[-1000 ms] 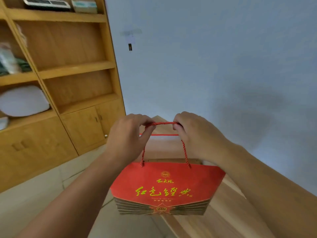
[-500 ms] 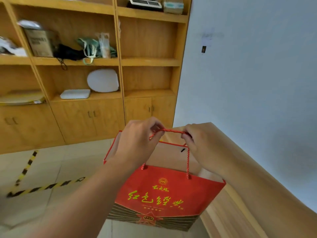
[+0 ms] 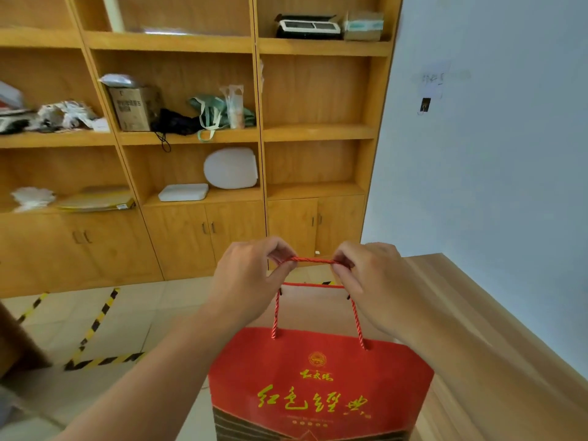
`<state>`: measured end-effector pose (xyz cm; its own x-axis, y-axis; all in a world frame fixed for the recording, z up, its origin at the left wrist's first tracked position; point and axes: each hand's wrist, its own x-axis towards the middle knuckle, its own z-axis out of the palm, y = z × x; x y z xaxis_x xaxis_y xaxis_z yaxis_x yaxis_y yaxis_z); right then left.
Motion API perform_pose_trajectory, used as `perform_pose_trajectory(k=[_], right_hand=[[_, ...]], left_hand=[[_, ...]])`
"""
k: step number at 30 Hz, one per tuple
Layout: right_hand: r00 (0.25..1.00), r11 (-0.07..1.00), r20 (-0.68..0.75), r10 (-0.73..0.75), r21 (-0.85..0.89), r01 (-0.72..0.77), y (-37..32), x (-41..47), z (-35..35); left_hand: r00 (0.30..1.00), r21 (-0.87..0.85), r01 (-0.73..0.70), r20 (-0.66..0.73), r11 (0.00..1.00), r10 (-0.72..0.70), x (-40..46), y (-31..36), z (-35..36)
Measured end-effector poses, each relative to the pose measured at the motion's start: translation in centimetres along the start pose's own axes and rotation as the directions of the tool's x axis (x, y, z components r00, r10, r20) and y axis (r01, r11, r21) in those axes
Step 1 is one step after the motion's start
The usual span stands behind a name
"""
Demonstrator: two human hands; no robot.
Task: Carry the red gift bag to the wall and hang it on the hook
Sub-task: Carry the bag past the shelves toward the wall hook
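Red gift bag point(image 3: 318, 374) hangs below both sets of fingers, yellow Chinese characters and a round gold emblem on its face, too stylised to read surely. Left hand point(image 3: 248, 278) and right hand point(image 3: 370, 278) each pinch the twisted red cord handle point(image 3: 313, 260), stretched taut between them. Hook point(image 3: 424, 105) sits up right on the wall point(image 3: 496, 160).
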<state>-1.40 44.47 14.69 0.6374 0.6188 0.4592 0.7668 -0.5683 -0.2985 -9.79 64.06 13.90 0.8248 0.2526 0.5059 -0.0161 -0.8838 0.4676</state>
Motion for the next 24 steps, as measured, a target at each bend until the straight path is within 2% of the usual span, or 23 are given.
perform_pose_trajectory(k=[5,11,17,24], right_hand=[[1.000,0.998,-0.012,-0.021,0.051,0.022,2.1,6.6,4.3],[0.999,0.999,-0.013,-0.048,0.003,0.049,4.0,17.4,10.6],[0.998,0.999,0.043,0.036,-0.016,-0.035,6.3,29.5,16.8],[0.997,0.998,0.049,0.064,-0.024,-0.063,10.5,44.8,22.5]], left_hand=[[1.000,-0.033,0.006,-0.027,0.999,-0.007,5.1,-4.8,1.5],[1.000,-0.036,-0.019,-0.025,0.999,0.018,14.0,-13.8,3.4],[0.996,0.029,-0.063,0.059,0.998,0.061,25.1,-22.6,5.2],[0.998,0.049,-0.058,0.009,0.997,0.058,39.7,-31.1,8.9]])
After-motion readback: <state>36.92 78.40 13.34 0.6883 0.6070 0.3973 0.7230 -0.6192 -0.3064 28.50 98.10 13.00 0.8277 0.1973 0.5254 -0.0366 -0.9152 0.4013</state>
